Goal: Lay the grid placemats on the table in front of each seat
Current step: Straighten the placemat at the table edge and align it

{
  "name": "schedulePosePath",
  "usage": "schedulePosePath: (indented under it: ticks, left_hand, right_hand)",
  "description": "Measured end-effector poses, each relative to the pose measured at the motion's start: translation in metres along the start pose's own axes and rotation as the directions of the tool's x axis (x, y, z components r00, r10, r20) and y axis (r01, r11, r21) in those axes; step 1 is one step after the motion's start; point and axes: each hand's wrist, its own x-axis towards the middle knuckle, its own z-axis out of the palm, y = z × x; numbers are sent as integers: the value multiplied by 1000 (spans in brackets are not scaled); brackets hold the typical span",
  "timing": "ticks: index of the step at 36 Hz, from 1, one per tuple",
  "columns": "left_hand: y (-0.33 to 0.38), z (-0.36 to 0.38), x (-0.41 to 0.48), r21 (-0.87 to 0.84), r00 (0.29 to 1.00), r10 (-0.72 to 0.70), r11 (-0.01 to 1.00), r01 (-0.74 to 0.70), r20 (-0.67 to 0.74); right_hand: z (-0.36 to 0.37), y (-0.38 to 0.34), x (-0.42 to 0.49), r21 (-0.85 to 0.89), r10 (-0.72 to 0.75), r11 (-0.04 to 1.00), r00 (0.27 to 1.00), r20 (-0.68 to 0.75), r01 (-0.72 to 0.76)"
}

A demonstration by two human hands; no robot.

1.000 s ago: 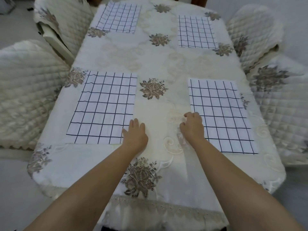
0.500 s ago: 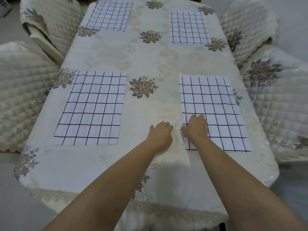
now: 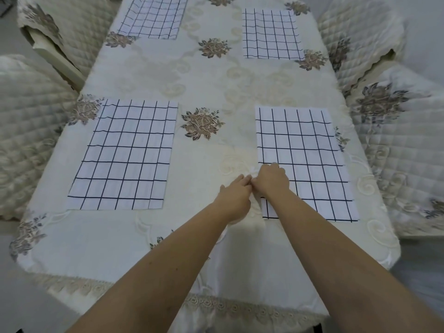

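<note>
Four white placemats with dark grid lines lie flat on the cream floral tablecloth (image 3: 211,82): near left (image 3: 125,155), near right (image 3: 312,150), far left (image 3: 153,16) and far right (image 3: 270,34). My right hand (image 3: 271,180) rests on the left edge of the near-right placemat, fingers bent down onto it. My left hand (image 3: 234,195) lies on the tablecloth just left of that mat, fingers straight, its fingertips touching my right thumb. Neither hand lifts anything.
Quilted cream chairs stand along both sides: two on the left (image 3: 31,131) (image 3: 69,22) and two on the right (image 3: 406,150) (image 3: 360,32). The tablecloth's lace hem (image 3: 216,306) hangs over the near table edge.
My left hand left the near-left placemat's corner and slid right until it met my right hand. My right hand stayed on the near-right mat's left edge. The view shifted closer.
</note>
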Motion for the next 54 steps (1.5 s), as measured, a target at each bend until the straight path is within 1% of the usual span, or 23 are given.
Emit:
schedulePosePath:
  ticks: [4, 8, 12, 19, 26, 32, 35, 41, 45, 51, 54]
  left_hand:
    - [-6, 4, 3, -35, 998, -10, 999, 8, -69]
    - [-8, 2, 2, -23, 998, -30, 999, 29, -56]
    - [-12, 0, 3, -10, 998, -19, 1000, 19, -61]
    - [-15, 1, 5, 8, 996, 7, 1000, -6, -83]
    - [-15, -3, 3, 35, 999, 18, 999, -16, -47]
    - [-5, -5, -1, 44, 1000, -27, 999, 27, -9]
    - [7, -3, -4, 38, 999, -38, 999, 39, -20]
    - [15, 9, -2, 100, 1000, 12, 995, -10, -23]
    - [14, 15, 1, 115, 999, 2, 993, 2, -37]
    - [19, 18, 1, 37, 998, 6, 999, -3, -55]
    - [18, 20, 2, 76, 997, 7, 997, -1, -74]
  right_hand:
    - [-1, -3, 3, -36, 4, 999, 1000, 31, -3]
    - [-1, -4, 7, -64, 3, 998, 999, 53, 1]
    - [-2, -5, 10, -79, 0, 997, 998, 58, 4]
    - [-2, -3, 11, -40, -24, 999, 999, 41, 26]
    - [-3, 0, 11, -17, -66, 998, 997, 29, 66]
    - [-1, -1, 12, -45, -100, 994, 995, 15, 100]
    - [-1, -1, 13, -79, -115, 990, 993, 27, 116]
    - [-4, 2, 16, -72, -153, 985, 988, 32, 155]
    - [-6, 0, 17, -59, -158, 985, 986, 49, 160]
    - [-7, -1, 15, -86, -175, 980, 984, 40, 178]
    - [-7, -1, 16, -101, -183, 977, 982, 44, 186]
